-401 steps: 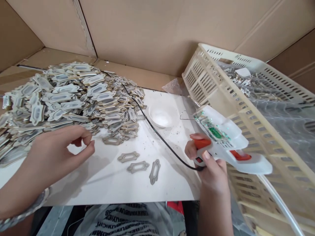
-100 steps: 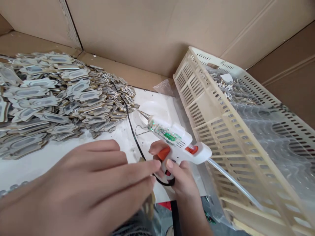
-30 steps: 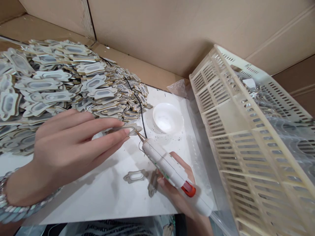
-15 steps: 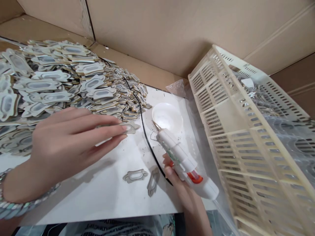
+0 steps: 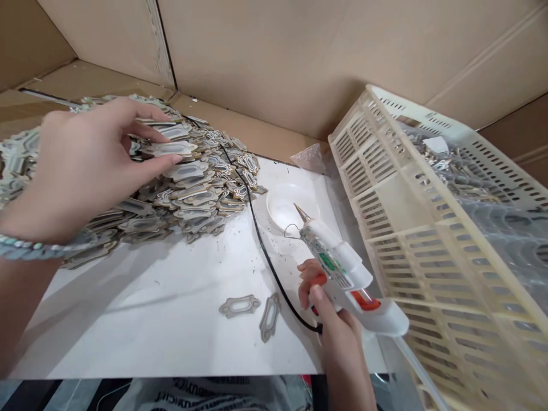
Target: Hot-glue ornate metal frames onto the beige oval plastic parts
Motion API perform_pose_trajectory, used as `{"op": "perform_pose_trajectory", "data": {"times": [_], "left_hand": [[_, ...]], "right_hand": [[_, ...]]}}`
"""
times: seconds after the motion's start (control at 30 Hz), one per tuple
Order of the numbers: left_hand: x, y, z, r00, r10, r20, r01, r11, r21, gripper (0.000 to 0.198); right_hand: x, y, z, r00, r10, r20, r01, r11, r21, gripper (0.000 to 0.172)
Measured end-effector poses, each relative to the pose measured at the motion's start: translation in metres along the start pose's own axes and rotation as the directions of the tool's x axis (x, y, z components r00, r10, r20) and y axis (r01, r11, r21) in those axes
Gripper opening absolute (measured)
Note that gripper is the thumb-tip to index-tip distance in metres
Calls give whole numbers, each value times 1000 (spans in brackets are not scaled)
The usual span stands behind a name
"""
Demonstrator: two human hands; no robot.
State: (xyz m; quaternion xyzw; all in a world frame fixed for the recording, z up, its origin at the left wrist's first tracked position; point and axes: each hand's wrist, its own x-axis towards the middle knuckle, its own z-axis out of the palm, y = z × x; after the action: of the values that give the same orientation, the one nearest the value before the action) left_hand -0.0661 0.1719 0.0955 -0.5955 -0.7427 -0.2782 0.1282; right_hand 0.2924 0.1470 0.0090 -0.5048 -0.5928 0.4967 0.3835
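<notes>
My left hand [image 5: 92, 154] reaches over a large heap of grey-white ornate frame-shaped plates [image 5: 192, 194]. Its thumb and fingers are apart, on either side of one plate [image 5: 173, 149] lying at the top of the stack; whether they touch it is hard to see. A white hot glue gun [image 5: 342, 265] is in my right hand [image 5: 336, 319], with the fingers wrapped round its handle by the orange trigger. The metal nozzle points up and left, over a round white dish [image 5: 285, 205]. Two single plates, one lying sideways [image 5: 240, 306] and one slanted [image 5: 269, 318], rest on the white table.
A cream plastic crate [image 5: 385, 228] holding metal parts and clear plastic trays stands at the right. The gun's black cord [image 5: 265, 251] crosses the table and the heap. Cardboard walls [image 5: 265, 63] close off the back. Clear bubble wrap [image 5: 309, 158] lies behind the dish.
My left hand has moved from the table's middle up to the heap, with the plate it held no longer in front. The glue gun has shifted right, its nozzle away from the dish's left edge.
</notes>
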Motion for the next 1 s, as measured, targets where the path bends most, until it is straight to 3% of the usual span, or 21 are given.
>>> {"op": "perform_pose_trajectory", "data": {"times": [0.2,0.37,0.43,0.5,0.57,0.67,0.73,0.83,1.0], "left_hand": [[8,16,2,999,-24,28,23,998,52,80],[1,18,-6,1000,13,-22,-13,1000,0,64],[-5,19,-9,993,118,14,-118,993,-26,53],[-16,24,-10,926,355,126,-339,931,-135,40],[-35,33,-7,764,587,266,-503,801,-324,29],[-70,53,-1,631,661,406,-476,743,-471,31],[-90,64,6,580,686,439,-496,725,-478,38],[-108,71,18,574,714,400,-529,696,-485,41],[-112,72,34,638,719,275,-560,679,-475,23]], "right_hand": [[0,-6,1,999,39,10,-39,999,23,32],[0,-8,1,999,37,17,-38,998,48,35],[-1,-7,0,999,26,23,-27,999,32,34],[-1,-6,-1,999,22,33,-23,1000,16,32],[-1,-6,-2,999,23,35,-24,1000,18,30],[-1,-7,-1,999,8,36,-9,1000,27,26],[0,-9,0,999,8,39,-9,1000,27,25],[1,-11,1,999,24,40,-25,999,31,31],[0,-12,1,997,51,51,-52,998,32,40]]}}
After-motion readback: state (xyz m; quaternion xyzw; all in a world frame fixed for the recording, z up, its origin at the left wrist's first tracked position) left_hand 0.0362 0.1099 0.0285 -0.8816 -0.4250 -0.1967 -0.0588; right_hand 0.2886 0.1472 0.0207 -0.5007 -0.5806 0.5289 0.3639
